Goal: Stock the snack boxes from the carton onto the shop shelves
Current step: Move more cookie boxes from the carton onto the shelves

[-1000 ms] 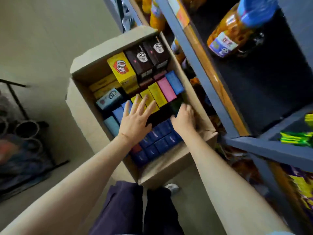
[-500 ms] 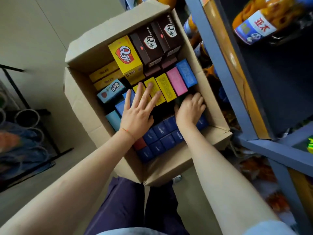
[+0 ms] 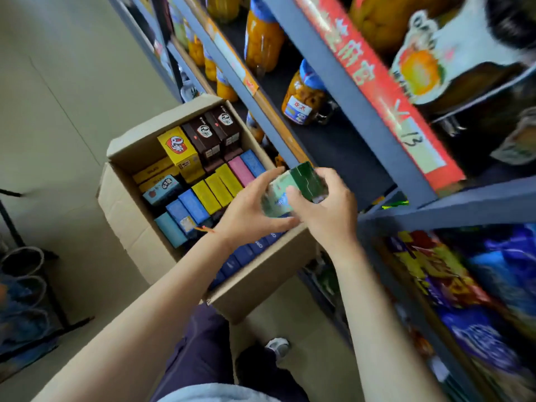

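Observation:
An open cardboard carton (image 3: 132, 208) stands on the floor, packed with several snack boxes: yellow, brown, pink, blue and dark blue. Above its right side I hold a green snack box (image 3: 298, 188) with both hands. My left hand (image 3: 249, 213) grips its near, pale green end from the left. My right hand (image 3: 327, 210) grips its dark green end from the right. The box hangs level with the edge of the blue shop shelf (image 3: 342, 85), whose dark board has bare space beside a fruit jar (image 3: 304, 94).
Several jars of orange fruit (image 3: 262, 39) stand further along the same shelf. A red flat box (image 3: 385, 91) lies on the shelf above. Bright snack bags (image 3: 464, 280) fill the lower shelf at right. A dark metal rack (image 3: 26, 274) stands at far left on the pale floor.
Both hands were down in the carton among the boxes. Now they have come up together, holding a green box above the carton's right side, and my view has swung toward the shelves.

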`<state>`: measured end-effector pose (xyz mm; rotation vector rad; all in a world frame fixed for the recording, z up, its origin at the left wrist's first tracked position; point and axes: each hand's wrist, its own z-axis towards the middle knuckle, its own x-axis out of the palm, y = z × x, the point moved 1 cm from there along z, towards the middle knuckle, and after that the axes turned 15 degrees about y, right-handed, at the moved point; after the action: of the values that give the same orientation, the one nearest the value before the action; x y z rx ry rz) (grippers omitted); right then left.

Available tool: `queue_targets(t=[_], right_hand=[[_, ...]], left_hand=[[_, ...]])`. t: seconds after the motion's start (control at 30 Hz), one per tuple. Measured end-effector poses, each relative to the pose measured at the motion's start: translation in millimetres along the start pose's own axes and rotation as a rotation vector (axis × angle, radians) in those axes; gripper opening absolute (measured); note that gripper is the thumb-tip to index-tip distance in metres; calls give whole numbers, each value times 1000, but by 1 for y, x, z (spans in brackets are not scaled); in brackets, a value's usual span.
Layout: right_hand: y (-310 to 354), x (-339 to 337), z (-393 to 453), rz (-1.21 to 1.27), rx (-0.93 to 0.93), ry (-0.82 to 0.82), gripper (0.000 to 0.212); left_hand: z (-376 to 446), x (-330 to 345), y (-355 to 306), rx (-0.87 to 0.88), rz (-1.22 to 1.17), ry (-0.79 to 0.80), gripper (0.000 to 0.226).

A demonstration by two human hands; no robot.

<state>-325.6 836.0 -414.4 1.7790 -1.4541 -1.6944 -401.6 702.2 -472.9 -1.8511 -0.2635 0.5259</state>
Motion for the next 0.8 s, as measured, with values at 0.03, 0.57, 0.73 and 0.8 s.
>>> queue_targets(t=[0.03, 0.57, 0.73, 0.8], right_hand=[[9, -16, -14, 63, -24, -28, 33], [134, -211, -264, 72, -479, -336, 44], [161, -261, -318, -92, -462, -541, 48], [175, -279, -340, -199, -429, -625, 53]], left_hand=[[-6, 4, -23, 27, -53, -8, 81], [-116, 97, -364, 647, -697, -53, 49], [-132, 128, -428, 688, -691, 39, 72], [-139, 133, -450, 726, -671, 142, 68]])
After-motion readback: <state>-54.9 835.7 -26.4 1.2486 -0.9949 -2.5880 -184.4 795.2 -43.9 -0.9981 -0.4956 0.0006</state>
